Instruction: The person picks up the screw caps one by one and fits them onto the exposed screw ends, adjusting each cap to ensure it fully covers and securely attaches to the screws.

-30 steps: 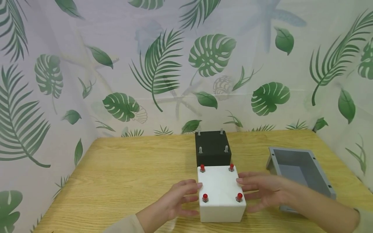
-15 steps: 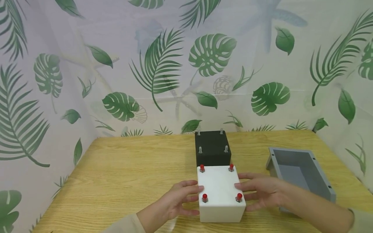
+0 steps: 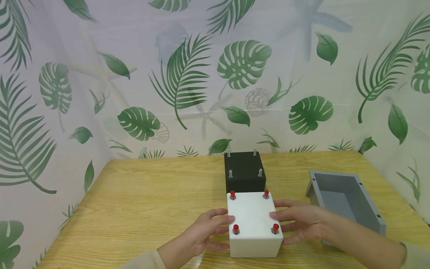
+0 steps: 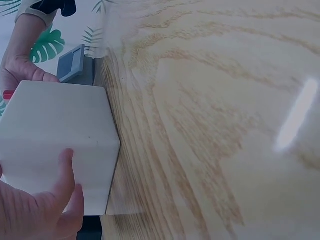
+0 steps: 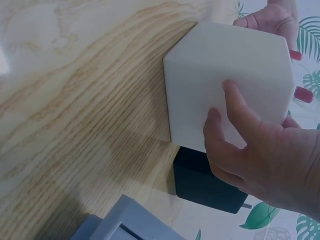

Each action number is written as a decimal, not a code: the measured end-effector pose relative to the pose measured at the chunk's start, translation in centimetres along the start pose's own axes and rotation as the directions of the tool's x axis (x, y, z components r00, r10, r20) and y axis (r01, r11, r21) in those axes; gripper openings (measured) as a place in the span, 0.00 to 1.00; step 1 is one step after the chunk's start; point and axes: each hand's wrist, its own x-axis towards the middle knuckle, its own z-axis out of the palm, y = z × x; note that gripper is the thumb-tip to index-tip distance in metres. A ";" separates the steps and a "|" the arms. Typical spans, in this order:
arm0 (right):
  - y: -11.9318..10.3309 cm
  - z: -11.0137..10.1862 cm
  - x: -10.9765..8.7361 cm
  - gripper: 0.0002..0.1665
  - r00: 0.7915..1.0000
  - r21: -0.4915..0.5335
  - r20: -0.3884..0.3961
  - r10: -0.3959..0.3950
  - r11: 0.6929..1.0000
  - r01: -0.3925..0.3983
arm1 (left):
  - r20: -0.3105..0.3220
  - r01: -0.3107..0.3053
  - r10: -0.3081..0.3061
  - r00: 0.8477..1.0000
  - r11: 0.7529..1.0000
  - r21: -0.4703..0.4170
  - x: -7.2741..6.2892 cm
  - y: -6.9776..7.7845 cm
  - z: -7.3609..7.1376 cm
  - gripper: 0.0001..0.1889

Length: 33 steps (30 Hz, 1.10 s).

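A white block (image 3: 253,220) with red-tipped studs (image 3: 236,228) at its top corners sits on the wooden table. My left hand (image 3: 201,231) touches its left side, the thumb tip over the top edge. On the opposite side, my right hand (image 3: 304,218) touches it with spread, loosely bent fingers, its thumb tip also over the edge. In the right wrist view, two fingertips rest on the block's plain side face (image 5: 225,65). The left wrist view has the left fingers (image 4: 66,172) against the other side. Neither hand's fingers wrap round the block.
Directly behind the white block is a black block (image 3: 244,170) with metal pins standing up at its corners. A grey plastic bin (image 3: 346,201) stands to the right, partly behind my right forearm. Leaf-patterned cloth (image 3: 201,93) hangs behind the wooden table (image 3: 151,194).
My right hand has shifted slightly left, its thumb tip now over the block's top edge. The left thumb tip has also come slightly further over the top. The block stays in place.
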 end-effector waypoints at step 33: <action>-0.1 0.5 0.1 0.41 0.999 -0.003 0.031 -0.011 1.000 0.011 | 0.046 -0.062 0.059 0.997 0.997 0.056 0.0 -0.5 -0.8 0.36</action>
